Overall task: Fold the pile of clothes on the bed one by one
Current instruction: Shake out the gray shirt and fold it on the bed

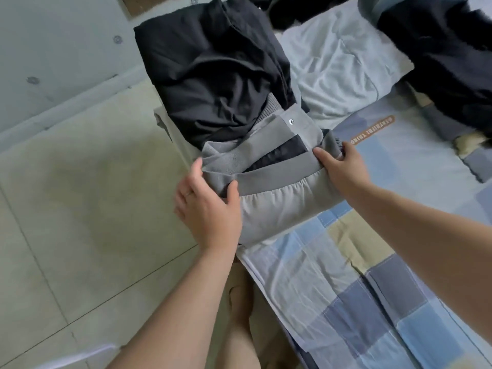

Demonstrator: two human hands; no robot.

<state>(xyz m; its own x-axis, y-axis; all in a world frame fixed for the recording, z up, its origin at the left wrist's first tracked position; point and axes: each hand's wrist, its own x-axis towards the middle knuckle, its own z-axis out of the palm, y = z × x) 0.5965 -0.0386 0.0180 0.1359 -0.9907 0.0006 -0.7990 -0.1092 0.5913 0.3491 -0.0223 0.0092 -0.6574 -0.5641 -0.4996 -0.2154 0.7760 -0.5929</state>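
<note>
The left hand (207,206) and right hand (340,166) are gripping the folded jacket (279,206) by its sides; next it likely needs squaring against the black clothes (213,70).

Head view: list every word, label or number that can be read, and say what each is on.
"THIN": all that can be made out on the brown strip label on the patchwork bed sheet; it lies upside down, and the rest is too blurred.
Striped tag on the grey garment: too small to read.
Nothing else shows text.
</note>
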